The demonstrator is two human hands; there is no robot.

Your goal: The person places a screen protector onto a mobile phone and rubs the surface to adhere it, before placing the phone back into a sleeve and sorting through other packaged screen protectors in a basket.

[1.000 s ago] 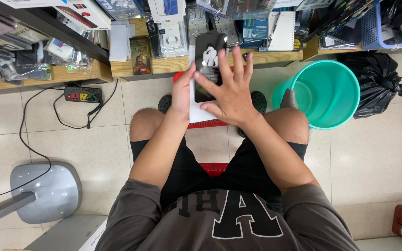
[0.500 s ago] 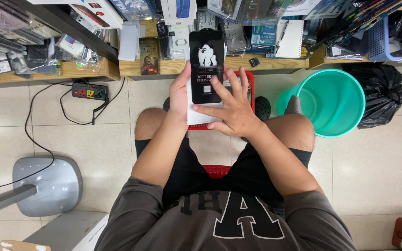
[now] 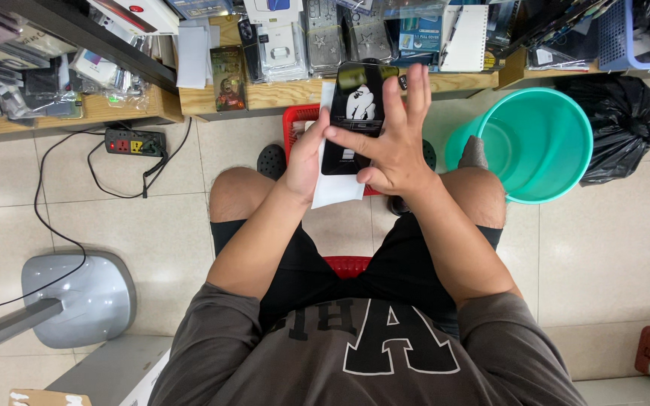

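Left hand (image 3: 304, 162): grips the phone (image 3: 355, 120) from its left edge, with a white sheet (image 3: 336, 188) held behind it; fingers closed around both.
Right hand (image 3: 393, 146): spread, fingers fanned, palm and fingertips resting on the right side of the dark screen.
Phone: upright in the air above the knees, in front of the low wooden shelf (image 3: 280, 96), over a red basket (image 3: 299, 124) on the floor.
Around: green bucket (image 3: 539, 143) to the right, black bag (image 3: 618, 124) beyond it, power strip (image 3: 135, 141) to the left, fan base (image 3: 77, 297) at lower left.
Progress: a judgement only; the screen looks mostly smooth and the hand seems midway through pressing across it; the sheet is not yet set aside.
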